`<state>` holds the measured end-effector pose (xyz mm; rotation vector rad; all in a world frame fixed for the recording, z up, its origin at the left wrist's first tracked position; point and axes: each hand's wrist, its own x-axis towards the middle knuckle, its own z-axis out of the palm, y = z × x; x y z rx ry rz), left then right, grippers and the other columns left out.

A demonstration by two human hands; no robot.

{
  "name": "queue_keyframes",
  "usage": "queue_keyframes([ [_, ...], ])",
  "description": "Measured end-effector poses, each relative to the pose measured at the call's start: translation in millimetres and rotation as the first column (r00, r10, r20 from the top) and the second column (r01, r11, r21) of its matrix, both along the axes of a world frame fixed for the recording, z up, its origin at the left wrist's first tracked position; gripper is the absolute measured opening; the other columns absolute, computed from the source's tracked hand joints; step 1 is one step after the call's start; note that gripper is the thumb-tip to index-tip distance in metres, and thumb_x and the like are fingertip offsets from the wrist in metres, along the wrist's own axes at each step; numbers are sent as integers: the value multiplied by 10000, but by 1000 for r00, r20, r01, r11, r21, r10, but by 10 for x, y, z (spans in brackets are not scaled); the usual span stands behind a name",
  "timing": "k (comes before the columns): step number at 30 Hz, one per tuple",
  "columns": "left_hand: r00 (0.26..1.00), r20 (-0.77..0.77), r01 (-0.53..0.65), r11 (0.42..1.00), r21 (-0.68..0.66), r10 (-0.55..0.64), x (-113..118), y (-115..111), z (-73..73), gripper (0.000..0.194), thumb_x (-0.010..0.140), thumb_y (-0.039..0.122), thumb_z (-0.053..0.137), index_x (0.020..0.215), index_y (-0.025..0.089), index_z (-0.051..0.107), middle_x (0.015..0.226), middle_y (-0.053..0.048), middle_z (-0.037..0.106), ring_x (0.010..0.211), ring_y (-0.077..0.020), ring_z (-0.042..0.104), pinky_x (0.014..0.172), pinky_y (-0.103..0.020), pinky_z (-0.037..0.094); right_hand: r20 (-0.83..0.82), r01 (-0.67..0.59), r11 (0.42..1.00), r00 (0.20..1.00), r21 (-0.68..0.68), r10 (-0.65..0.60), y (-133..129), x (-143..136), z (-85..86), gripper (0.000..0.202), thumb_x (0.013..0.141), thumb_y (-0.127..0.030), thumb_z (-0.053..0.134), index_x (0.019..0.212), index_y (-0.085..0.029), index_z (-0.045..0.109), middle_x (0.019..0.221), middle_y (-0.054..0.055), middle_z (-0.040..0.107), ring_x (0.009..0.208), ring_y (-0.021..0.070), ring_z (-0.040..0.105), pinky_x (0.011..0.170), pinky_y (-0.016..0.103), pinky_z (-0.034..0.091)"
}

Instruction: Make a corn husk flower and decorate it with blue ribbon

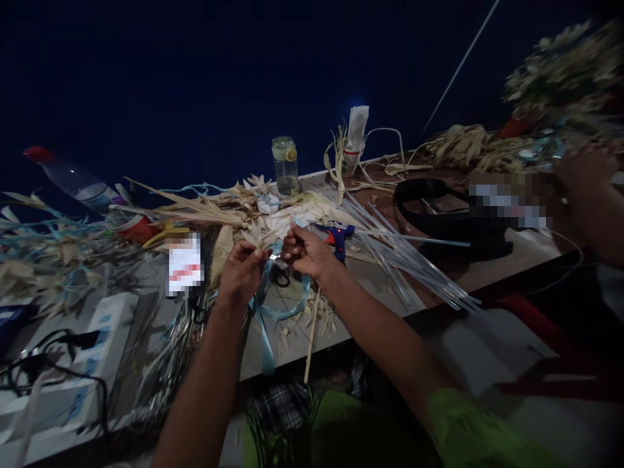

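Green cloth sleeve [468,422]; left of blue plastic glue gun [340,239], left hand [244,268] pinches pale husk [254,233], right hand [312,252] curls, contents unclear: seemingly positioning, wanting steadiness.

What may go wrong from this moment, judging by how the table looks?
The right hand is near the glue gun, which might be hot and burn it. The blue ribbon trails to the table edge and could snag. The clear sticks jut past that edge, so a bump might drop some.

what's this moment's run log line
left hand: at pale husk, grip unclear; right hand: close by; blue ribbon: looped below; glue gun: nearby
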<state>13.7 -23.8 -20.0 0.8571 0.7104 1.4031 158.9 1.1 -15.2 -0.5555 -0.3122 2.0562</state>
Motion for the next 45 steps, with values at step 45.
queue_keyframes([
  [45, 952, -213, -221, 975, 16, 219, 10, 27, -43, 265, 574, 206, 721, 717, 164, 502, 639, 47, 548, 596, -64, 529, 616, -200, 408, 523, 39, 720, 660, 692, -539, -220, -268, -84, 159, 707, -188, 536, 787, -210, 672, 869, 12, 617, 842, 127, 545, 795, 268, 403],
])
